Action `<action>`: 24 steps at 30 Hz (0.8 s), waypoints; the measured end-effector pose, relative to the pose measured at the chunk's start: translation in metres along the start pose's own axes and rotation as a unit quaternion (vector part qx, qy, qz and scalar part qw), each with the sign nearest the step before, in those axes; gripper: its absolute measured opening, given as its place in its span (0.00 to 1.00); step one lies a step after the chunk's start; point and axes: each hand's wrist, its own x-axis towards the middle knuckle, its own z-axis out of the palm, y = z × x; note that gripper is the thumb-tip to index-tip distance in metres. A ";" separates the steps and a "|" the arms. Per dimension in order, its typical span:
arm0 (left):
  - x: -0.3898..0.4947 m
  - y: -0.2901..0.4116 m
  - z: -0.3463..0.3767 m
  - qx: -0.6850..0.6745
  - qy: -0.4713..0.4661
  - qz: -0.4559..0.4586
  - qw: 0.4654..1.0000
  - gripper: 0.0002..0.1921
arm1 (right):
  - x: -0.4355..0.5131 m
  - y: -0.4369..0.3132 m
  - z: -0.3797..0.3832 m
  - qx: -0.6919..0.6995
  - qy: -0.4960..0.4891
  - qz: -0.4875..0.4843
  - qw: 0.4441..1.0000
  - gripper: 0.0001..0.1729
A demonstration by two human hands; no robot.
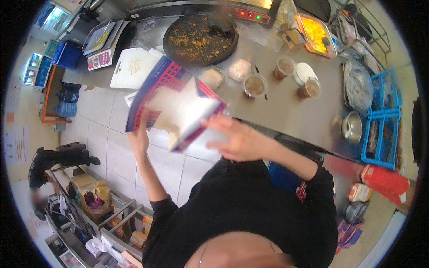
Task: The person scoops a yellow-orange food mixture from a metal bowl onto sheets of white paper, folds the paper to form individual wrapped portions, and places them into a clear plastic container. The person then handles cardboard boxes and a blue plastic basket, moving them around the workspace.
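A partly folded cardboard box [150,87], printed blue and red outside and white inside, is held up over the floor in front of the counter. My left hand [139,135] grips its lower left side, the fingers partly behind the printed panel. At the right-hand flap is my right hand [236,139], blurred, with its fingertips against the board and the thumb apart. Just beyond the box, wrapped pale dough-like balls [240,70] rest on the steel counter [285,110]. Beside them stand lidded plastic cups [254,85] of brown contents.
A large black pan [201,40] with orange crumbs lies at the back. Left of it are a white cutting board [134,67] and a digital scale [100,59]. Rightward stand a yellow-filled tray [315,33], a metal bowl [352,127] and blue racks [382,134]. Another person [50,167] stands far left.
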 end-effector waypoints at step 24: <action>0.157 0.059 0.199 0.106 -0.307 0.264 0.908 0.11 | 0.018 0.208 -0.109 0.807 0.308 0.121 0.489 0.50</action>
